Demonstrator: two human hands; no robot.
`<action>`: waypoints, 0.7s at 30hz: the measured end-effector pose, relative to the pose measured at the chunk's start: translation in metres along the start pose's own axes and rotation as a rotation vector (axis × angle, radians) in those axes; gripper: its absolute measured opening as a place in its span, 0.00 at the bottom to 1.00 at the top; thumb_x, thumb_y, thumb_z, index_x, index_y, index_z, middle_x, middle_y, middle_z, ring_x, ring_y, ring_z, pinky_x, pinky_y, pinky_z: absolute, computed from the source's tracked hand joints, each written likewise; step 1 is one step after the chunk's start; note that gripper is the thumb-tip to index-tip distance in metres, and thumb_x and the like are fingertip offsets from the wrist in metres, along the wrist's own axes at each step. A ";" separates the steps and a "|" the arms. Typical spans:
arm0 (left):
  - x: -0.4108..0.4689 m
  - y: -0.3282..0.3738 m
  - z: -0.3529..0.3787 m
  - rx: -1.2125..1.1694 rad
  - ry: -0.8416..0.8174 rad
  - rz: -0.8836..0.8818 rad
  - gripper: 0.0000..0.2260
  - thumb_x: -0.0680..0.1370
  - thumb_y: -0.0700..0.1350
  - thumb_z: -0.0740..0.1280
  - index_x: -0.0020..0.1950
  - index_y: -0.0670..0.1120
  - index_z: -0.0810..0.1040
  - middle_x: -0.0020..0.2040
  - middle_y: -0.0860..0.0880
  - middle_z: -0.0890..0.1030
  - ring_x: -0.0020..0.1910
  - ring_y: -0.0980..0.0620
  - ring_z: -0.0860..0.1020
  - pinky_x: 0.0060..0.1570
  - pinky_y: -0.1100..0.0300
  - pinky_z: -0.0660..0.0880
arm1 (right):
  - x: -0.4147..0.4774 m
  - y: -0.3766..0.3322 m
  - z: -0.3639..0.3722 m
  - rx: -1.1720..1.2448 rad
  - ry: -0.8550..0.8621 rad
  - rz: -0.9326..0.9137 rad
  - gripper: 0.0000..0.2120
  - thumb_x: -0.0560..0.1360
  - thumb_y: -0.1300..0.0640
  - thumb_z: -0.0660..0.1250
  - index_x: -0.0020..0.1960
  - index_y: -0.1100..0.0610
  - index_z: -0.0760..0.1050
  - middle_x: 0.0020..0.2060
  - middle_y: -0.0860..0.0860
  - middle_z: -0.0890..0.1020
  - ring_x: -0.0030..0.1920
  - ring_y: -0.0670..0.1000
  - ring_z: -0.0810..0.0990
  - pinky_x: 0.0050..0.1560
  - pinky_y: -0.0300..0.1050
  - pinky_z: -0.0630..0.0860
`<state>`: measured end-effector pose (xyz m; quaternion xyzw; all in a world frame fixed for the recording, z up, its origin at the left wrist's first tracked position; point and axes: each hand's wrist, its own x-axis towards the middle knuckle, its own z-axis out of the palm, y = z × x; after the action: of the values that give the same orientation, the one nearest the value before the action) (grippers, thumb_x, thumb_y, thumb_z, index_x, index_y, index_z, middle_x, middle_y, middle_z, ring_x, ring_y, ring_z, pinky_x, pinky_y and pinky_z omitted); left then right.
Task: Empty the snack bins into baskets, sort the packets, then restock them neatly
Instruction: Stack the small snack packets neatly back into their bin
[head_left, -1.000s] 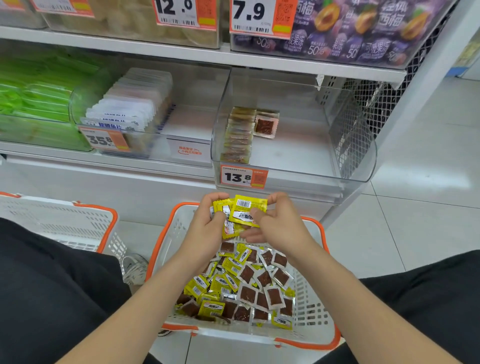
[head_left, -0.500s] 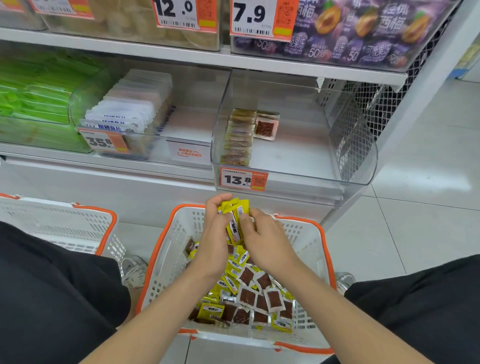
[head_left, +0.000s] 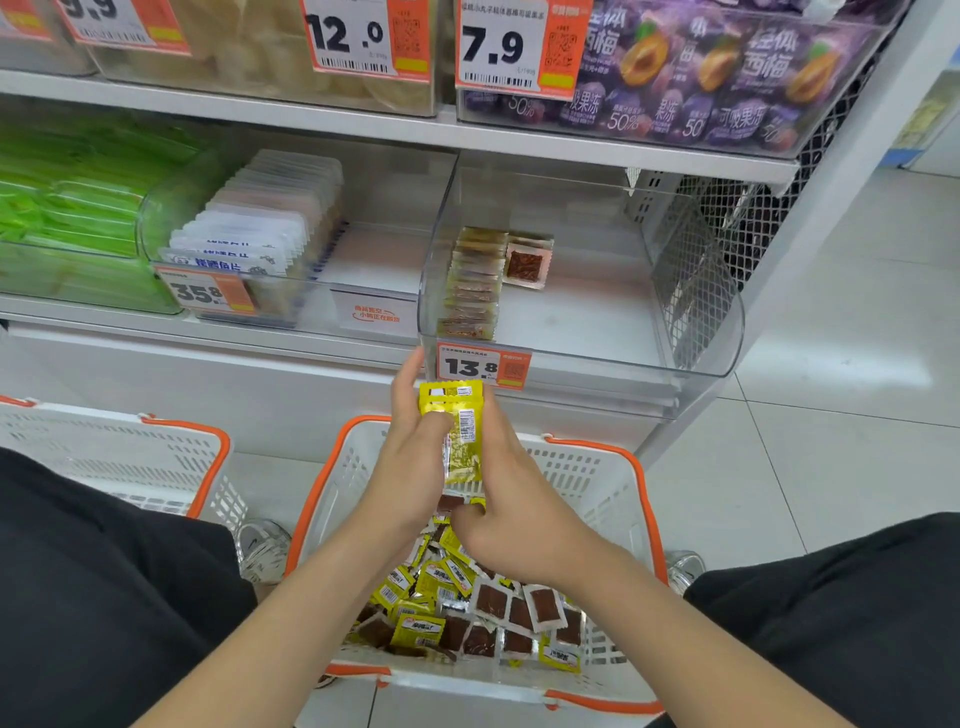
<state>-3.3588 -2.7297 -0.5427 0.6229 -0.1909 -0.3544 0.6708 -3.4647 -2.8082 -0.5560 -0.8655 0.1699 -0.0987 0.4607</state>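
Above the white basket (head_left: 587, 483), just in front of the lower shelf (head_left: 156, 325), both hands hold one upright stack of yellow packets (head_left: 460, 426). The left hand (head_left: 410, 467) grips the stack's left side, thumb across the front face and fingers extended upward behind it. The right hand (head_left: 514, 519) closes on the stack's right side and lower end, thumb curled beneath. The top of the stack sits just below the orange price tag marked 13.8 (head_left: 483, 368).

The basket stands on the tiled floor (head_left: 831, 467) between the person's knees. It contains a loose pile of packets (head_left: 467, 608): yellow ones toward the left, clear ones with brown contents toward the right.

The clear bin (head_left: 597, 312) behind the price tag holds one row of packets (head_left: 472, 280) standing on edge along its left wall, with a single packet (head_left: 524, 265) just beside the row's far end.

A second white basket (head_left: 130, 457) stands to the left. The neighbouring bin (head_left: 384, 249) holds a row of white packets (head_left: 260, 234).
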 end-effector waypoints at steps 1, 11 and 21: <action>0.000 0.004 -0.001 0.014 -0.002 0.005 0.26 0.84 0.36 0.55 0.71 0.65 0.70 0.50 0.50 0.86 0.43 0.54 0.84 0.37 0.61 0.79 | -0.001 -0.001 -0.003 -0.061 -0.016 0.003 0.57 0.71 0.66 0.66 0.83 0.45 0.28 0.84 0.43 0.49 0.81 0.47 0.60 0.72 0.44 0.71; 0.008 0.028 0.004 -0.135 0.008 -0.164 0.14 0.84 0.38 0.58 0.63 0.53 0.77 0.47 0.48 0.85 0.42 0.53 0.82 0.42 0.58 0.77 | -0.005 -0.023 -0.012 -0.915 0.330 -0.295 0.29 0.73 0.66 0.48 0.72 0.64 0.71 0.63 0.59 0.77 0.59 0.61 0.79 0.57 0.55 0.79; 0.037 0.098 0.003 0.030 -0.281 -0.108 0.11 0.87 0.37 0.59 0.65 0.38 0.78 0.53 0.39 0.84 0.51 0.45 0.84 0.59 0.49 0.82 | 0.036 -0.025 -0.076 -0.702 0.299 -0.377 0.33 0.75 0.67 0.66 0.79 0.63 0.63 0.69 0.60 0.74 0.64 0.63 0.76 0.66 0.59 0.74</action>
<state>-3.3125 -2.7612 -0.4541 0.5864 -0.2543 -0.4709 0.6080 -3.4513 -2.8671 -0.4930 -0.9620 0.0969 -0.2416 0.0821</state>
